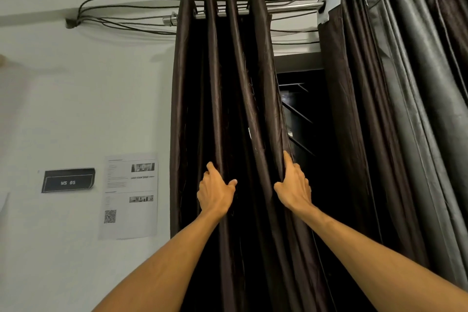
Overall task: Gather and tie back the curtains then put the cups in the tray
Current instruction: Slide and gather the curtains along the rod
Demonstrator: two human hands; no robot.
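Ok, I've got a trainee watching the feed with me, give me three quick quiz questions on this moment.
1. True or false: the left hand rests on a fold of the dark brown curtain.
2. What does the right hand hold? A) the curtain's right edge B) the metal rod C) the grey curtain
3. Fill in: the black sign on the wall reads "WS __".

Key: 1 true; 2 A, its fingers curl round the edge beside the dark window opening; 3 "05".
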